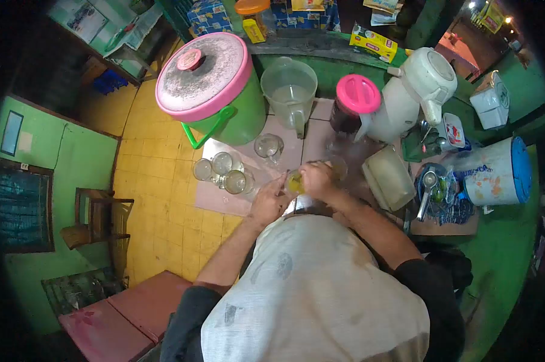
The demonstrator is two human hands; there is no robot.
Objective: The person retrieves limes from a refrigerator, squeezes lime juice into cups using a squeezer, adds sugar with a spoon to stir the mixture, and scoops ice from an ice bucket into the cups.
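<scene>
Close to my body, my left hand [268, 202] is closed against the side of a glass [294, 183] with something yellow in it. My right hand [321, 181] makes a fist right above and beside that glass; what its fingers hold is hidden. Another clear glass [340, 167] stands partly behind my right hand. To the left of my hands, several empty-looking glass mugs are grouped, among them a front mug [235, 181] and a rear mug [222, 161]. A separate mug [268, 146] stands farther back.
A green cooler [243, 120] with a pink lid, a clear pitcher [289, 90], a pink-lidded jug [351, 114] and a white thermos [408, 96] line the back. Rightward are a rectangular container [388, 179], a metal spoon [428, 187] and a white bucket [495, 172].
</scene>
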